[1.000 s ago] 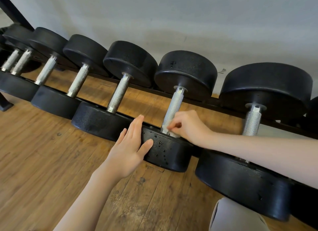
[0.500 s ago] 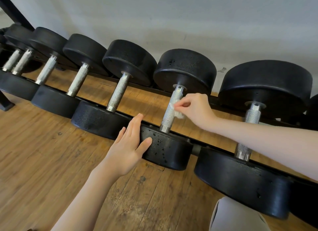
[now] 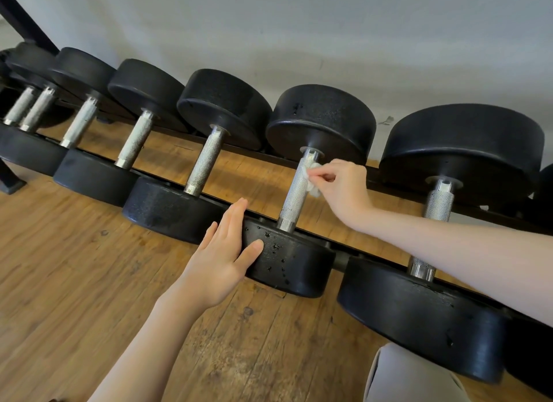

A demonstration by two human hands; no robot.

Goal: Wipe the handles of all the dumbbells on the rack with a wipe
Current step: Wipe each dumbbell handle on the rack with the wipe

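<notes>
Several black dumbbells with knurled silver handles lie in a row on a low black rack [image 3: 395, 183]. My right hand [image 3: 341, 186] pinches a small white wipe [image 3: 311, 177] against the upper part of one handle [image 3: 294, 196], just below the far weight head [image 3: 321, 120]. My left hand [image 3: 221, 252] lies flat with straight fingers on the side of that dumbbell's near head [image 3: 287, 261], thumb on its top face. The neighbouring handles stand to the left [image 3: 203, 163] and to the right [image 3: 435, 210].
The wooden floor [image 3: 74, 282] lies under and in front of the rack. A grey wall [image 3: 299, 27] runs close behind the far heads. A black rack upright [image 3: 24, 15] rises at the far left. My knee in light trousers [image 3: 410, 377] shows at the bottom right.
My right hand has slid the wipe up the handle from its lower end to near the far head. My left hand has stayed on the near head.
</notes>
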